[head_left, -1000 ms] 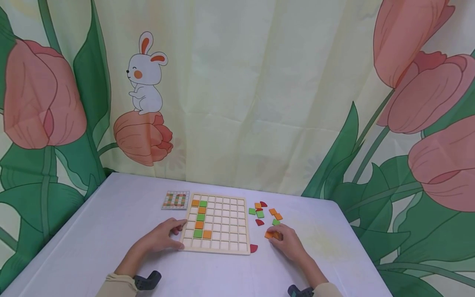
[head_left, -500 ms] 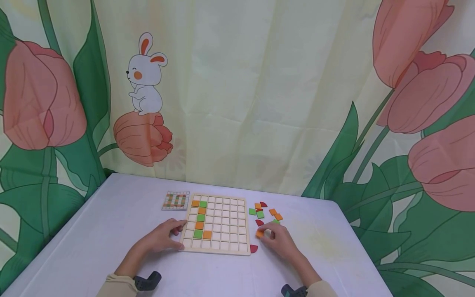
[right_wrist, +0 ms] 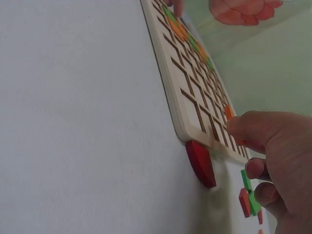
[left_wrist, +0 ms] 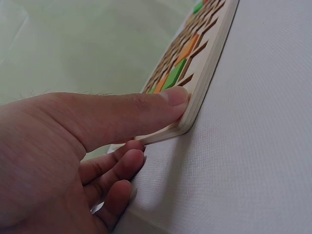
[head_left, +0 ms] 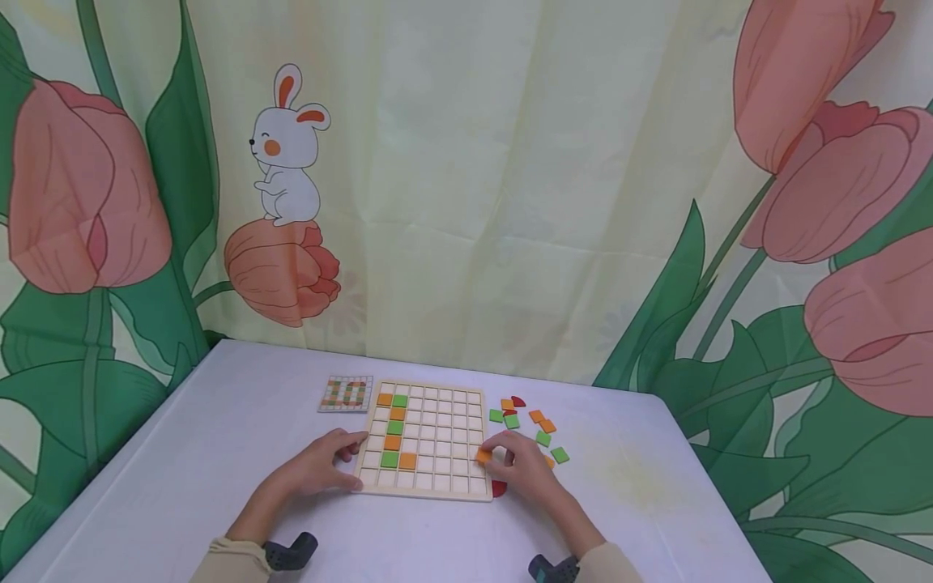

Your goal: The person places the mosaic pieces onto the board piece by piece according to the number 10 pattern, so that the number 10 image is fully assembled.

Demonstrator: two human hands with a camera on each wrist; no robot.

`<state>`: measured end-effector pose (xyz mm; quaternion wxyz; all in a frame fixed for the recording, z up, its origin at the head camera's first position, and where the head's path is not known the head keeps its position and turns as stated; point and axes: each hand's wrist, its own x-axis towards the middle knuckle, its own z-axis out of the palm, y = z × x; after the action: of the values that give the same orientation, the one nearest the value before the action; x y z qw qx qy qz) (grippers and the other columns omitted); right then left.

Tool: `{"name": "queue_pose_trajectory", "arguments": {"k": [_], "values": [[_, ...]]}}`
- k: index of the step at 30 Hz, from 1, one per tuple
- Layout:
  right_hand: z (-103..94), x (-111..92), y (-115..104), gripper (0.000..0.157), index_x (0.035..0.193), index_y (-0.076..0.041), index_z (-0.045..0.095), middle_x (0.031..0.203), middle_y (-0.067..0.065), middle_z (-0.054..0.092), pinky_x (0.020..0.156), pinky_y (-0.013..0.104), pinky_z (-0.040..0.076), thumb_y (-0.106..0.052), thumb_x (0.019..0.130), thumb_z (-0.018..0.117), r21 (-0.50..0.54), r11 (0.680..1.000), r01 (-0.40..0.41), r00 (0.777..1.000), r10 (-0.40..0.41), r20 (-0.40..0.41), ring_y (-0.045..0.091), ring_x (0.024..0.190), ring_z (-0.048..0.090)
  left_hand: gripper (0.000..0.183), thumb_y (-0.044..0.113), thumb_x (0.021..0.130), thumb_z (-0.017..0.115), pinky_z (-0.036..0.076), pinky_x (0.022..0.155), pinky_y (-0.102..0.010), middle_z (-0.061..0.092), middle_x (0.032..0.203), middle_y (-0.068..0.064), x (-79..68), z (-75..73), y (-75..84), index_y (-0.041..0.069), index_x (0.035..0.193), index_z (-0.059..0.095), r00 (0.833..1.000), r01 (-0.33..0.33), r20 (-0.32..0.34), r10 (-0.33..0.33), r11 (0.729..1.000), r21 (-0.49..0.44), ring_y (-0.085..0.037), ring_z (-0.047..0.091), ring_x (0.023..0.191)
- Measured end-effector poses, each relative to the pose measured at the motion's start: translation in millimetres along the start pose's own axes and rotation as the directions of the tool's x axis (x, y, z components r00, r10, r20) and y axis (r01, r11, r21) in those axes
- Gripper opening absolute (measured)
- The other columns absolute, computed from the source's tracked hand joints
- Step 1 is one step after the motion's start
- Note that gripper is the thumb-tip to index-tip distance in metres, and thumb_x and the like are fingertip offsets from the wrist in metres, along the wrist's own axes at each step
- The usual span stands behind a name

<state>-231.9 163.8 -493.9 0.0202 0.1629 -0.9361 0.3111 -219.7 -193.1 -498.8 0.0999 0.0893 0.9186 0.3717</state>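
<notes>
A wooden grid board (head_left: 437,495) lies on the table, with orange and green square tiles in cells of its left columns. My left hand (head_left: 317,463) holds its near left corner. In the left wrist view the thumb (left_wrist: 146,108) lies on the frame, other fingers curled beside its edge. My right hand (head_left: 528,468) pinches an orange square tile (head_left: 483,456) between thumb and fingertips over the board's right edge. A red quarter-round piece (right_wrist: 201,163) lies against the near right corner, partly hidden by the right hand in the head view.
A small pattern card (head_left: 346,394) lies beyond the left hand, beside the board. Right of the board are loose pieces: an orange tile (head_left: 536,416), a green tile (head_left: 560,455), a red piece (head_left: 518,401) and several more. A tulip-and-rabbit curtain (head_left: 466,202) hangs behind the table.
My right hand has moved left with the orange tile, from among the loose pieces to the board's right edge. Green and orange tiles behind it now show. The left hand stays put.
</notes>
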Motion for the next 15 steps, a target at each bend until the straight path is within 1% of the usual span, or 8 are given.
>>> {"name": "queue_pose_trajectory", "arguments": {"k": [4, 9, 13, 15], "values": [[5.1, 5.0, -10.4, 0.021, 0.105, -0.024, 0.073, 0.105, -0.008, 0.067, 0.057, 0.018, 0.043, -0.025, 0.085, 0.074, 0.020, 0.999, 0.029, 0.999, -0.029, 0.023, 0.007, 0.068, 0.049, 0.085, 0.020, 0.063, 0.089, 0.042, 0.079, -0.030, 0.051, 0.098, 0.002, -1.0, -1.3, -0.3, 0.010, 0.139, 0.053, 1.000, -0.002, -0.006, 0.002, 1.000, -0.001, -0.013, 0.047, 0.093], [13.6, 11.5, -20.4, 0.020, 0.105, -0.022, 0.074, 0.103, -0.008, 0.068, 0.058, 0.018, 0.043, -0.025, 0.085, 0.073, 0.032, 0.996, 0.087, 0.996, -0.088, 0.029, 0.005, 0.066, 0.047, 0.084, 0.021, 0.063, 0.089, 0.041, 0.079, -0.029, 0.051, 0.097, 0.004, 0.5, -0.4, -2.4, 0.011, 0.138, 0.053, 1.000, 0.002, -0.010, -0.002, 1.000, 0.008, -0.012, 0.047, 0.092], [19.9, 14.6, -28.7, 0.019, 0.105, -0.023, 0.074, 0.104, -0.008, 0.067, 0.056, 0.018, 0.043, -0.023, 0.086, 0.073, 0.050, 0.995, 0.086, 0.995, -0.088, 0.039, 0.005, 0.065, 0.048, 0.084, 0.021, 0.064, 0.089, 0.042, 0.079, -0.030, 0.051, 0.099, 0.003, -0.2, -1.0, -2.2, 0.011, 0.138, 0.053, 1.000, -0.019, -0.004, 0.019, 1.000, 0.002, -0.013, 0.047, 0.092], [23.1, 16.5, -33.4, 0.019, 0.105, -0.023, 0.074, 0.104, -0.008, 0.067, 0.056, 0.018, 0.043, -0.023, 0.086, 0.072, 0.052, 0.995, 0.087, 0.995, -0.090, 0.043, 0.006, 0.066, 0.048, 0.084, 0.020, 0.063, 0.089, 0.041, 0.080, -0.030, 0.051, 0.098, 0.003, -0.6, -0.9, -1.8, 0.011, 0.138, 0.053, 1.000, -0.016, -0.003, 0.016, 1.000, -0.002, -0.013, 0.047, 0.092]]}}
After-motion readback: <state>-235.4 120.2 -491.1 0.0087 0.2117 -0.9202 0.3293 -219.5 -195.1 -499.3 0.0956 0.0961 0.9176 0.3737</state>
